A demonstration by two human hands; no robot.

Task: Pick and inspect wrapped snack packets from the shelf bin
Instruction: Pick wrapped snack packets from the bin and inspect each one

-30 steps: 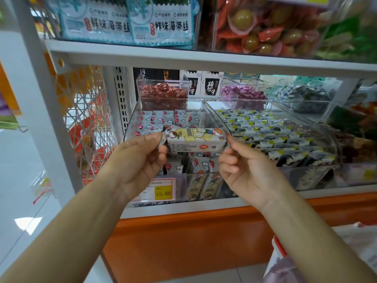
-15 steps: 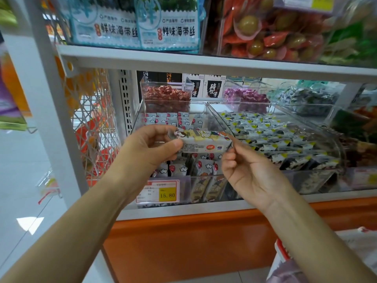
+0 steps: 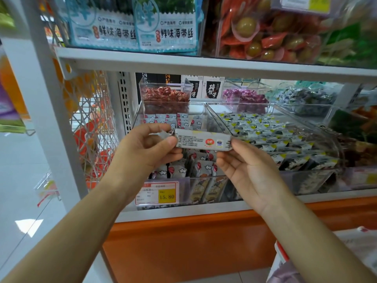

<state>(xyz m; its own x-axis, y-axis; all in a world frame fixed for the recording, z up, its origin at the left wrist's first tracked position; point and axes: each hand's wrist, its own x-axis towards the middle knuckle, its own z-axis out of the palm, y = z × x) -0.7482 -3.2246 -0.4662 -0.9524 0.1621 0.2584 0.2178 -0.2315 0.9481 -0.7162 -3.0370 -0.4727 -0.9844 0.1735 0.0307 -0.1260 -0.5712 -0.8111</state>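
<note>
shelf bin point(image 3: 196, 109) of wrapped packets point(image 3: 201, 166); snack packet point(image 3: 202, 140) (label visible) in left hand point(image 3: 146, 148), right hand point(image 3: 246, 170) pinch

Bright, even shop light falls from overhead. Under the white metal shelf board point(image 3: 204, 66) the back of the bay lies in soft shade. Just below it, the clear plastic bin point(image 3: 140, 115) carries a faint milky sheen. Far below and left, a white patch glares on the glossy pale floor point(image 3: 28, 226). Above the board's right end, green packets point(image 3: 355, 43) are blurred, and the board itself bows towards the edges.
</note>
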